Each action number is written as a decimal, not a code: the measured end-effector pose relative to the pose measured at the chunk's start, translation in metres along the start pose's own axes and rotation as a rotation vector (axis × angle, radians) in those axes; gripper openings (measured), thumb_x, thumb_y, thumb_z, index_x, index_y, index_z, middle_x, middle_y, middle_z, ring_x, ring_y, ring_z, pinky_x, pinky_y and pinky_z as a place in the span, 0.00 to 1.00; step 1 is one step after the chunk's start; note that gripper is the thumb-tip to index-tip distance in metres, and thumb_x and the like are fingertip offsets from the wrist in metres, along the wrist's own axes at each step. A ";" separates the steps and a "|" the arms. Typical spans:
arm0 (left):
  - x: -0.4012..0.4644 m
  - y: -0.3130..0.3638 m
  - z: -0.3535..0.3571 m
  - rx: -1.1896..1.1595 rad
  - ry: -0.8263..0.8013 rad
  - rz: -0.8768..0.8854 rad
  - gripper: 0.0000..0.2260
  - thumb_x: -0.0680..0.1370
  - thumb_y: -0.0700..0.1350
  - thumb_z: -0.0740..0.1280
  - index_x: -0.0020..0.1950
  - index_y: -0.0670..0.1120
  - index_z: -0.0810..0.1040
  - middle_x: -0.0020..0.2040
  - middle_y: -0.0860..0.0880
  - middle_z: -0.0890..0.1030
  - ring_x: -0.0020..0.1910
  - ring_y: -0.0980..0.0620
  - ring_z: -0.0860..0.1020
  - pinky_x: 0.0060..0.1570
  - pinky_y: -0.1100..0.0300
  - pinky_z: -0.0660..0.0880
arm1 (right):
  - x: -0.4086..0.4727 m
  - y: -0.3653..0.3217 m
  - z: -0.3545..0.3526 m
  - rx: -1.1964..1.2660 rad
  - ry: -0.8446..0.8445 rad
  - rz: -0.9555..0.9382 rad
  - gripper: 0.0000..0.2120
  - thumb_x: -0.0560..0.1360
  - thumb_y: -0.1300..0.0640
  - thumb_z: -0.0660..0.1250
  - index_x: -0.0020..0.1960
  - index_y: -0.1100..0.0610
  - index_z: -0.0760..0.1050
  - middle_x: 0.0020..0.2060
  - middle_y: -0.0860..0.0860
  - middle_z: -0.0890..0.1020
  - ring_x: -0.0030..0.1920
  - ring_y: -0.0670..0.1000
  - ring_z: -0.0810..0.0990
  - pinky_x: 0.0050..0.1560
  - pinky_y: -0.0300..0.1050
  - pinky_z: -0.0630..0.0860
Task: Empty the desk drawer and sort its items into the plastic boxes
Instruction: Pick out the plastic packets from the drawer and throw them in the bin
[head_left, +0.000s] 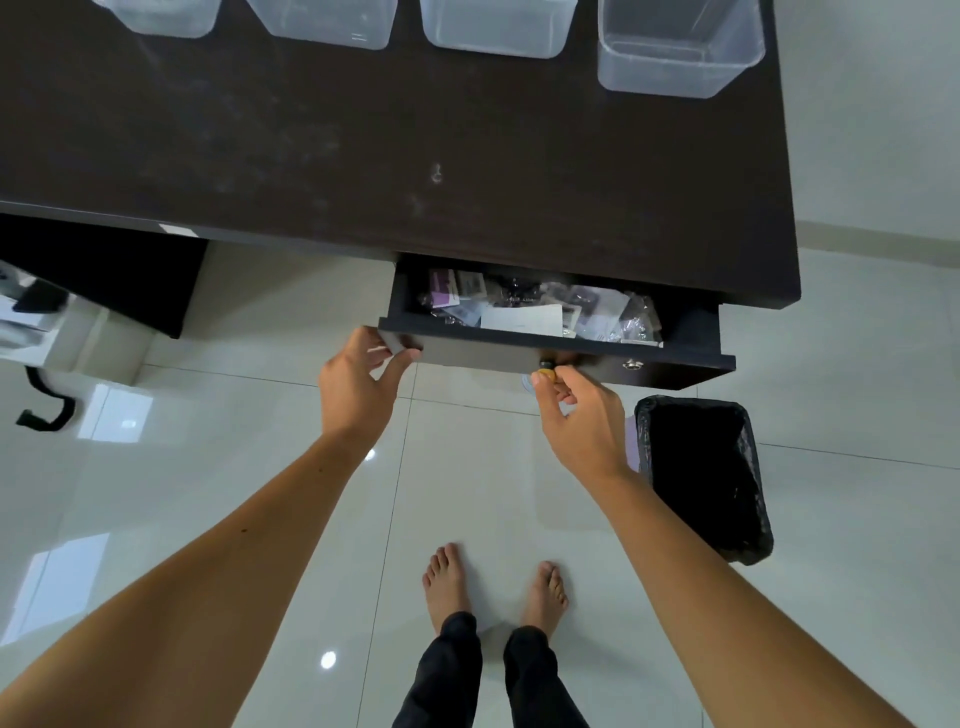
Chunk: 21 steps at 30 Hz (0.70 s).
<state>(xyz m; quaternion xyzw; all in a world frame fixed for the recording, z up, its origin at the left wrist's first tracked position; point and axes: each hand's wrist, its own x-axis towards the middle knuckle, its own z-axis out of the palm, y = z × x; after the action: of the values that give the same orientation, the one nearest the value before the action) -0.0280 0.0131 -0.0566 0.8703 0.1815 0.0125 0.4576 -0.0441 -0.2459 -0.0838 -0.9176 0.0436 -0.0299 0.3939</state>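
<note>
The right hand (576, 410) pinches the drawer knob (546, 372); the left hand (358, 382) curls its grip on the drawer (561, 351) front's corner. Pulling evenly with both should keep it from skewing.

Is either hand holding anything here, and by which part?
Both hold the drawer: the left hand grips its front panel's left end, the right hand pinches the small knob on the front.
</note>
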 end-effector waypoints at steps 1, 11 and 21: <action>-0.007 -0.003 -0.002 0.001 -0.009 0.002 0.11 0.77 0.50 0.77 0.53 0.49 0.78 0.50 0.53 0.85 0.53 0.49 0.86 0.55 0.53 0.83 | -0.008 0.001 -0.001 -0.001 -0.012 0.007 0.16 0.82 0.44 0.63 0.43 0.53 0.80 0.37 0.46 0.83 0.38 0.46 0.77 0.43 0.45 0.79; -0.076 -0.028 -0.023 0.034 -0.052 -0.019 0.12 0.77 0.48 0.77 0.56 0.44 0.80 0.53 0.47 0.87 0.52 0.47 0.87 0.56 0.48 0.85 | -0.086 0.002 -0.011 0.006 -0.014 0.011 0.15 0.81 0.45 0.67 0.45 0.55 0.81 0.37 0.47 0.84 0.37 0.47 0.78 0.41 0.41 0.76; -0.121 -0.044 -0.022 0.033 0.004 -0.005 0.11 0.79 0.46 0.76 0.56 0.42 0.79 0.53 0.48 0.86 0.49 0.51 0.83 0.40 0.81 0.73 | -0.131 0.005 -0.015 -0.019 -0.028 0.020 0.14 0.82 0.46 0.68 0.45 0.56 0.81 0.38 0.49 0.85 0.38 0.47 0.78 0.42 0.40 0.73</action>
<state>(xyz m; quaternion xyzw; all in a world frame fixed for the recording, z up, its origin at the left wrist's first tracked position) -0.1591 0.0136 -0.0617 0.8773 0.1846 0.0100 0.4429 -0.1760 -0.2469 -0.0797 -0.9212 0.0476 -0.0128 0.3860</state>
